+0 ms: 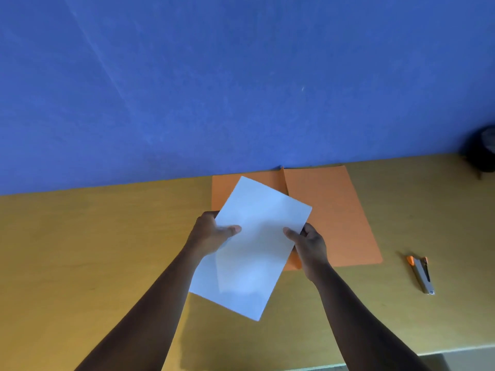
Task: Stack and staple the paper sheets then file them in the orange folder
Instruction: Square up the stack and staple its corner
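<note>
Held the white paper sheets [250, 247] in both grips, left hand [211, 234] and right hand [310, 245], tilted above the open orange folder [329, 210] on the desk [80, 250]; stapler [422, 274] lay well apart, right.

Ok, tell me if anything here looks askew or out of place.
Only the paper sheets: both hands hold them turned at an angle over the open orange folder, not squared with it. The stapler lies apart on the table. Nothing looks damaged or spilled.

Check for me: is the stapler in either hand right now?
No, the stapler lies on the table off to the right, while the left hand and right hand both hold the paper sheets.
</note>
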Tool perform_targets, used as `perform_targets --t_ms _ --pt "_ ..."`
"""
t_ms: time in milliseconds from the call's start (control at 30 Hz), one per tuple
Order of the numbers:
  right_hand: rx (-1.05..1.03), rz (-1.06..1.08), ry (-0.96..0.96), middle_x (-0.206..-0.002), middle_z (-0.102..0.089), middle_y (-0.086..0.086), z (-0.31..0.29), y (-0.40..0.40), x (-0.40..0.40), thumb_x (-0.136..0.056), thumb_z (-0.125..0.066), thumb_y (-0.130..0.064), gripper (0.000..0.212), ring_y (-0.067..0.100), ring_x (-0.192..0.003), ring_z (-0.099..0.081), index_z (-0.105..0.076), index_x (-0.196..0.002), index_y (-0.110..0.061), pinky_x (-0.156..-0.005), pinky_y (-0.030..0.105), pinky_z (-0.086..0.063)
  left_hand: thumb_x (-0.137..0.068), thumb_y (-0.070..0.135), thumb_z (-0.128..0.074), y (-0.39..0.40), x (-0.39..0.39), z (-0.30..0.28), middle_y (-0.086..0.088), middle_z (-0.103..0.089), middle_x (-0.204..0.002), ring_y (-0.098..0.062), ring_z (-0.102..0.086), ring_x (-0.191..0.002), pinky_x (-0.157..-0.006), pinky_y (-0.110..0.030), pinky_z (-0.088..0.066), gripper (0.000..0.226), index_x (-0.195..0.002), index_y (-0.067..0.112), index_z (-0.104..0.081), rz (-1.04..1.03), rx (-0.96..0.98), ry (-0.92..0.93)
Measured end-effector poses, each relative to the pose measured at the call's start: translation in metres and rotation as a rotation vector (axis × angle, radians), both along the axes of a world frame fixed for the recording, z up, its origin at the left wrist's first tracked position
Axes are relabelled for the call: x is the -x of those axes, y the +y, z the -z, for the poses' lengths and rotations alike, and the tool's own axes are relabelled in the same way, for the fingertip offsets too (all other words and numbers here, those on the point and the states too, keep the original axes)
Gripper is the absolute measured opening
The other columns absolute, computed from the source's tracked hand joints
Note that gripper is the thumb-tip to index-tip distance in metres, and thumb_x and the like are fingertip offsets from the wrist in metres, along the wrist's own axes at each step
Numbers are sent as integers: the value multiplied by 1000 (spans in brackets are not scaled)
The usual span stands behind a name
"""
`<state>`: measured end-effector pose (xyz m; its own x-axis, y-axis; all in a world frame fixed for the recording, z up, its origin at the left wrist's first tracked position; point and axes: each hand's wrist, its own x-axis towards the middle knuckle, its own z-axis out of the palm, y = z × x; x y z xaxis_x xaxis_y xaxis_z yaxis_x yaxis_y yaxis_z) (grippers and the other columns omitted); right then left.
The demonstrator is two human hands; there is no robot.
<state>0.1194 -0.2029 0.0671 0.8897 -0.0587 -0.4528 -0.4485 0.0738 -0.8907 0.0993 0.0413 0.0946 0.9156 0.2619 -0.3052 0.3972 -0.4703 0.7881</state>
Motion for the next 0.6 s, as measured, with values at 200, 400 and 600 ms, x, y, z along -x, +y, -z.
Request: perform_targets --t_ms 200,400,600 --pt "92 216 79 -91 -72 0 22 -45 -3 -85 -70 -18 21 20 -85 -69 -65 -105 -14 -72 35 -59 -69 44 -82 -34 -16 6 14 -70 -106 -11 -67 -95 -72 -25 -50 54 -117 26 -65 164 -65 137" --pt "163 402 124 -85 -67 -5 39 -92 -6 -81 -70 -21 25 16 -72 -60 -63 -105 -17 -64 30 -51 -72 47 -81 -80 -31 8 16 -66 -97 -2 -62 -81 -57 -22 -45 38 -97 31 -57 342 -171 259" --pt "423 555 140 -101 -69 6 51 -135 -13 -82 -63 -15 26 29 -87 -63 -64 -108 -12 -73 35 -51 -74 48 -80 -127 -42 21 10 -63 -97 -9 -61 -81 -58 -25 -48 50 -110 21 -59 523 -315 306"
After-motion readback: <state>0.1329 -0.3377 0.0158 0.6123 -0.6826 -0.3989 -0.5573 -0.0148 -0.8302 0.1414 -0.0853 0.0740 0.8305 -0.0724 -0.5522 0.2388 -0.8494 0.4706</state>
